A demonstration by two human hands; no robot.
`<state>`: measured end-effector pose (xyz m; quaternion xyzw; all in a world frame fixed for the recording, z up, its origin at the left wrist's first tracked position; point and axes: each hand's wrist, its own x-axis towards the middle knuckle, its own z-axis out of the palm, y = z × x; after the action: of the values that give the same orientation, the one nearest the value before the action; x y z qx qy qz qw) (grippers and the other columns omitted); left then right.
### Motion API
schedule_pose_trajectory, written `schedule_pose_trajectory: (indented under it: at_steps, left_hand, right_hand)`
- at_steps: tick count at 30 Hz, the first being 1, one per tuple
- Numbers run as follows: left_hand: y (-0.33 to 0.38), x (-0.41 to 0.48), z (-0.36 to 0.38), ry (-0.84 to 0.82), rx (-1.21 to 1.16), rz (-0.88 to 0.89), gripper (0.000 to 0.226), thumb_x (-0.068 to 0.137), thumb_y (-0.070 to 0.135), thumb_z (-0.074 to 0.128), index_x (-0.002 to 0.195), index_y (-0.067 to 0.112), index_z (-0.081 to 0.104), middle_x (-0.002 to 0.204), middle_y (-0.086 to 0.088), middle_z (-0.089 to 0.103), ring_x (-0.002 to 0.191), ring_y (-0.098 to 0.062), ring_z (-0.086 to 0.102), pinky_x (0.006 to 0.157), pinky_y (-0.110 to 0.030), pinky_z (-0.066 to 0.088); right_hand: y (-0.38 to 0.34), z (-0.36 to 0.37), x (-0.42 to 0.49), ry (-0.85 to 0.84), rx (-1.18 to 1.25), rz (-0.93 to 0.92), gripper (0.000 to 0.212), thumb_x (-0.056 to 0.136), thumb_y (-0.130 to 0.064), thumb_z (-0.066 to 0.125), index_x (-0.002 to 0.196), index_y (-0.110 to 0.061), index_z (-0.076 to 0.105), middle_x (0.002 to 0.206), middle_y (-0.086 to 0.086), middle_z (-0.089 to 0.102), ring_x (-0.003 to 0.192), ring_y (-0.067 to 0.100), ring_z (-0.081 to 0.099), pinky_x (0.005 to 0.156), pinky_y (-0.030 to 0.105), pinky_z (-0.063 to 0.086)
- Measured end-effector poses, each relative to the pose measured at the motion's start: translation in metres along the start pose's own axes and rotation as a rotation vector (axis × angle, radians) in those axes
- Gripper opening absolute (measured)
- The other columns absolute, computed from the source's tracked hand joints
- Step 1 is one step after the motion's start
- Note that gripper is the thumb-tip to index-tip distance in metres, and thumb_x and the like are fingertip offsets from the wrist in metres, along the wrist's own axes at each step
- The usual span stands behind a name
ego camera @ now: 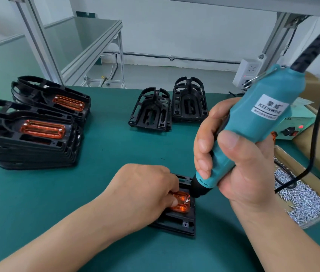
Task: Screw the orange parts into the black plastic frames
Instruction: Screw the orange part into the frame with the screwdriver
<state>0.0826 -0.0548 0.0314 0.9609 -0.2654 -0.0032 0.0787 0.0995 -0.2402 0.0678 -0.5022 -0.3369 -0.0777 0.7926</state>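
Note:
A black plastic frame [176, 222] lies on the green mat near me, with an orange part [181, 205] seated in it. My left hand [143, 191] covers most of the frame, its curled fingers holding the orange part down. My right hand [233, 160] grips a teal electric screwdriver [253, 126], tilted, with its black tip at a small screw on the orange part's right end.
Two stacks of frames with orange parts fitted [37, 134] stand at the left. Two piles of bare black frames [169, 107] sit at the back centre. A cardboard box of loose silver screws [304, 199] is at the right, beside a small power unit [294, 128].

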Motion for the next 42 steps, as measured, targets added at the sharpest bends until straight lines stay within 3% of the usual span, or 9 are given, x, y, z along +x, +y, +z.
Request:
schedule_pose_trajectory:
  at_steps: [2,6,12,20,23,29,35,42]
  left_hand:
    - [0.001,0.001,0.002,0.003,-0.013,-0.011,0.029,0.096,0.055,0.056,0.117,0.036,0.062,0.106,0.012,0.063,0.093,-0.011,0.062,0.077,-0.035,0.052]
    - [0.002,0.002,0.003,-0.007,-0.029,-0.025,0.028,0.095,0.055,0.058,0.116,0.036,0.063,0.105,0.012,0.065,0.093,-0.012,0.063,0.078,-0.037,0.053]
    - [0.002,0.003,0.003,-0.029,-0.043,-0.042,0.029,0.095,0.056,0.058,0.116,0.035,0.062,0.108,0.012,0.066,0.095,-0.011,0.063,0.08,-0.036,0.052]
    - [0.003,0.001,0.001,-0.045,-0.047,-0.038,0.026,0.095,0.055,0.058,0.11,0.033,0.058,0.103,0.011,0.066,0.091,-0.012,0.062,0.079,-0.038,0.052]
    - [0.003,0.002,0.002,-0.041,-0.045,-0.038,0.026,0.095,0.056,0.058,0.109,0.034,0.058,0.102,0.011,0.065,0.09,-0.012,0.062,0.077,-0.037,0.052]
    - [0.003,0.001,0.002,-0.035,-0.046,-0.035,0.024,0.095,0.057,0.057,0.109,0.038,0.058,0.099,0.013,0.065,0.088,-0.012,0.062,0.074,-0.035,0.051]
    - [0.003,0.0,0.0,-0.026,-0.055,-0.034,0.028,0.096,0.058,0.058,0.112,0.035,0.06,0.103,0.012,0.066,0.09,-0.013,0.063,0.077,-0.037,0.052]
    - [0.005,0.0,-0.003,-0.039,-0.044,-0.026,0.025,0.097,0.056,0.057,0.11,0.035,0.06,0.103,0.011,0.064,0.091,-0.014,0.062,0.076,-0.038,0.053]
  right_hand:
    - [0.0,0.001,0.0,-0.027,0.001,0.001,0.028,0.094,-0.016,0.071,0.115,-0.008,0.055,0.077,0.012,0.06,0.045,0.026,0.048,0.049,0.027,0.045]
    - [0.002,0.004,0.001,-0.039,-0.002,0.005,0.037,0.096,-0.029,0.075,0.116,-0.006,0.054,0.078,0.012,0.06,0.044,0.026,0.047,0.05,0.027,0.046]
    - [0.003,0.004,0.002,-0.046,-0.048,0.018,0.028,0.097,-0.022,0.071,0.117,-0.009,0.056,0.076,0.013,0.059,0.044,0.028,0.048,0.052,0.028,0.047]
    - [0.005,0.009,0.002,-0.094,-0.103,0.046,0.025,0.101,-0.032,0.072,0.115,-0.017,0.06,0.07,0.016,0.055,0.044,0.027,0.048,0.052,0.027,0.047]
    - [0.006,0.007,-0.001,-0.067,-0.14,0.056,0.014,0.099,-0.019,0.068,0.111,-0.019,0.061,0.066,0.012,0.054,0.042,0.025,0.048,0.051,0.027,0.046]
    - [0.008,0.005,0.001,-0.021,-0.117,0.089,0.02,0.092,-0.009,0.06,0.11,-0.018,0.061,0.067,0.012,0.056,0.041,0.026,0.047,0.049,0.028,0.046]
    - [0.004,-0.002,0.001,-0.007,-0.029,0.052,0.034,0.098,-0.031,0.075,0.119,-0.01,0.059,0.085,0.011,0.066,0.048,0.021,0.056,0.051,0.029,0.048]
    - [0.0,0.005,-0.002,-0.034,-0.108,-0.017,0.036,0.098,-0.032,0.075,0.118,-0.007,0.059,0.084,0.011,0.067,0.047,0.024,0.056,0.052,0.03,0.048]
